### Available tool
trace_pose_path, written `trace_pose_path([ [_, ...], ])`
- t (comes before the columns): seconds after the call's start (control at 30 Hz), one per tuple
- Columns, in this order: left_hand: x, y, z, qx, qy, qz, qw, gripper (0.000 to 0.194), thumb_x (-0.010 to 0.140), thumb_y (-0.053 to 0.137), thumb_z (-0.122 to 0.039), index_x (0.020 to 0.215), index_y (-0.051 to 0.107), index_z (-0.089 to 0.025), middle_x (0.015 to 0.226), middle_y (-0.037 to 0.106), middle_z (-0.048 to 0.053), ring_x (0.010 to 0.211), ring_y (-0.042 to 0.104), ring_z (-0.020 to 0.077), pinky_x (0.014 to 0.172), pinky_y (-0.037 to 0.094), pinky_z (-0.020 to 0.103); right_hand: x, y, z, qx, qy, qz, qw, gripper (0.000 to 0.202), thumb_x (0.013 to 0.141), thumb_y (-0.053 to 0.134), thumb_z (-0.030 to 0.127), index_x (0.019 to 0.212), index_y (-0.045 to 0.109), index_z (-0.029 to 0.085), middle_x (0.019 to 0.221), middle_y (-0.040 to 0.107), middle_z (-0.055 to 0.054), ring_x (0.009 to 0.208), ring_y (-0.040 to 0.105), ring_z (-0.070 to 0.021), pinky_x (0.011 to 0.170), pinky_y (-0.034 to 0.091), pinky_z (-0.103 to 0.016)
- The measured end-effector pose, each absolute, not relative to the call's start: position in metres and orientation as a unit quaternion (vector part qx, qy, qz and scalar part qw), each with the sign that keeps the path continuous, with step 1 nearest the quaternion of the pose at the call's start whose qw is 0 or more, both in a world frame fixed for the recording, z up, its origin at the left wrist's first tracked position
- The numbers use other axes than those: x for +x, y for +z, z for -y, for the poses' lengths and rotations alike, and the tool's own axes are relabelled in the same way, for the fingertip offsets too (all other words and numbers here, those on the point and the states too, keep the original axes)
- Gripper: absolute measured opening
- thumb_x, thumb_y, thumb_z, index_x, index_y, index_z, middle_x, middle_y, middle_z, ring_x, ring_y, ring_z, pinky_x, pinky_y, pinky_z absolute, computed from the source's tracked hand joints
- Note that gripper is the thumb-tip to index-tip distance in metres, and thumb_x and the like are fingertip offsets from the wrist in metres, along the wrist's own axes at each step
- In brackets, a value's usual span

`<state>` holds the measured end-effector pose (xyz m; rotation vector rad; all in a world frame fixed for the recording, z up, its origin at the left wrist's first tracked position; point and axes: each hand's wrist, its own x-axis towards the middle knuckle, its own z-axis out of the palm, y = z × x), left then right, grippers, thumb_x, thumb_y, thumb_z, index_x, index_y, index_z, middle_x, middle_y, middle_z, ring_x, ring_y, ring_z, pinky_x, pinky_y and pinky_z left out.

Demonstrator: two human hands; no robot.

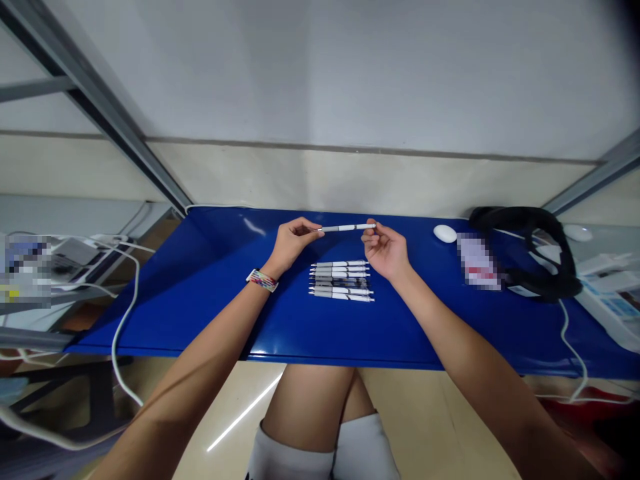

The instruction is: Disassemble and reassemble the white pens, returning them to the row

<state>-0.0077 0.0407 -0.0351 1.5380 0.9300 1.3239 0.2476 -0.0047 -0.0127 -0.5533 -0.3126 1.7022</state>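
Observation:
A white and grey pen [346,228] is held level above the blue table, stretched between my two hands. My left hand [295,241] pinches its grey tip end between thumb and fingers. At the other end, the fingers of my right hand [387,248] close round the clicker end. Below and nearer to me, several similar pens [341,293] lie side by side on the table, tips to the left. One among them looks darker than the others. A colourful woven band circles my left wrist.
The blue table [200,307] meets a pale wall. On its right lie a white computer mouse [445,233], a blurred-out packet [479,261] and a black headset-like strap [530,250] with a cable. A white cable [131,307] hangs over the left edge. Metal posts rise on both sides.

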Motion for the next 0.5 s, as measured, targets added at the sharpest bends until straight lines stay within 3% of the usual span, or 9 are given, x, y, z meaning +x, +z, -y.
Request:
trace_pose_path([
  [0.23, -0.005, -0.031, -0.036, 0.628, 0.527, -0.375, 0.432, 0.028, 0.076, 0.095, -0.039, 0.088, 0.08, -0.019, 0.085, 0.079, 0.004, 0.076, 0.068, 0.0158, 0.078, 0.055, 0.031, 0.251, -0.014, 0.004, -0.248, 0.73, 0.182, 0.61, 0.014, 0.087, 0.076, 0.019, 0.1, 0.071, 0.02, 0.073, 0.063, 0.0, 0.06, 0.056, -0.0099, 0.051, 0.053, -0.018],
  [0.33, -0.005, -0.028, -0.035, 0.626, 0.527, -0.377, 0.433, 0.028, 0.076, 0.094, -0.039, 0.088, 0.08, -0.019, 0.085, 0.078, 0.004, 0.076, 0.068, 0.016, 0.078, 0.054, 0.032, 0.254, -0.016, 0.002, -0.278, 0.705, 0.237, 0.608, 0.022, 0.089, 0.076, 0.035, 0.105, 0.075, 0.02, 0.079, 0.067, -0.003, 0.066, 0.06, -0.0129, 0.056, 0.056, -0.023],
  [0.4, -0.006, -0.027, -0.036, 0.619, 0.533, -0.378, 0.436, 0.027, 0.075, 0.094, -0.037, 0.087, 0.079, -0.019, 0.083, 0.078, 0.003, 0.076, 0.067, 0.0154, 0.078, 0.053, 0.031, 0.255, -0.018, 0.001, -0.314, 0.673, 0.296, 0.601, 0.034, 0.087, 0.078, 0.045, 0.109, 0.079, 0.02, 0.086, 0.073, -0.005, 0.071, 0.064, -0.0149, 0.061, 0.058, -0.026],
  [0.5, -0.011, -0.025, -0.038, 0.615, 0.53, -0.376, 0.447, 0.027, 0.074, 0.095, -0.035, 0.087, 0.078, -0.019, 0.081, 0.076, 0.002, 0.075, 0.066, 0.0142, 0.078, 0.052, 0.03, 0.259, -0.022, -0.001, -0.396, 0.555, 0.421, 0.597, 0.032, 0.079, 0.087, 0.044, 0.103, 0.085, 0.022, 0.087, 0.076, -0.004, 0.07, 0.063, -0.015, 0.06, 0.056, -0.028],
])
